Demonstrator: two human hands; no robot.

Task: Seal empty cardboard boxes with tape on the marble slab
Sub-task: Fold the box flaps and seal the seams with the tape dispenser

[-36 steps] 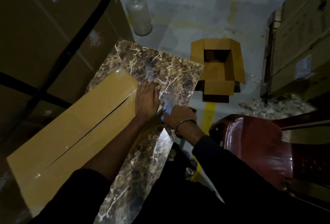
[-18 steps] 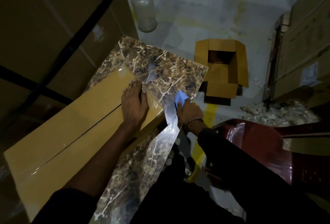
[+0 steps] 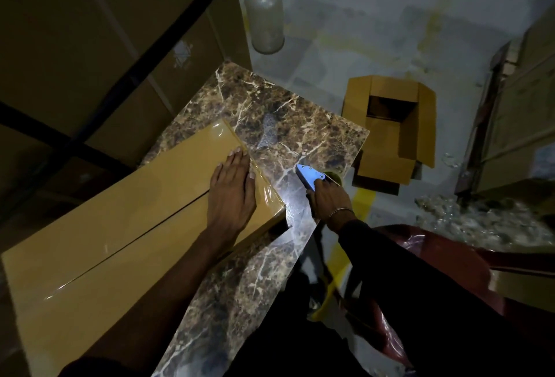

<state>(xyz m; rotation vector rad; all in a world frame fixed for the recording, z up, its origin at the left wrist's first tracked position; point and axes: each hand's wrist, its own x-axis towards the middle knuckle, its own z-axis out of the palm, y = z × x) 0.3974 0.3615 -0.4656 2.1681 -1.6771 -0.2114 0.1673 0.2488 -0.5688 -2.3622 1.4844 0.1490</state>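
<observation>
Far left, a stack of big brown cardboard cartons (image 3: 99, 55) crossed by black straps is standing against the slab's edge. In front of them, the long flat tan cardboard box (image 3: 126, 244) is lying along the brown, white-veined marble slab (image 3: 288, 124), its two top flaps meeting in a dark seam down the middle. Clear glossy tape (image 3: 264, 184) is shining across the box's far end and wrapping over its edge.

I am pressing my left hand (image 3: 232, 193) flat on that far end of the box, fingers straight and close together, the palm lying over the seam and the fingertips reaching the taped edge.

Past the slab's top corner, a cloudy glass bottle (image 3: 265, 16) is standing upright on the grey concrete floor (image 3: 375, 25).

Further right, my right hand (image 3: 329, 196) is curling round a tape dispenser with a pale blue plate (image 3: 309, 177), holding it at the slab's right edge, near the box's corner but apart from it. A thin bracelet (image 3: 339, 212) is circling that wrist.

On the floor beyond, a small tan cardboard box with open flaps (image 3: 390, 133) is sitting beside a yellow painted line (image 3: 362, 199). At the far right, more brown cartons (image 3: 522, 124) are standing over a heap of crumpled clear plastic (image 3: 480, 220), and a dark red plastic chair (image 3: 450, 256) is showing beside my right sleeve.
</observation>
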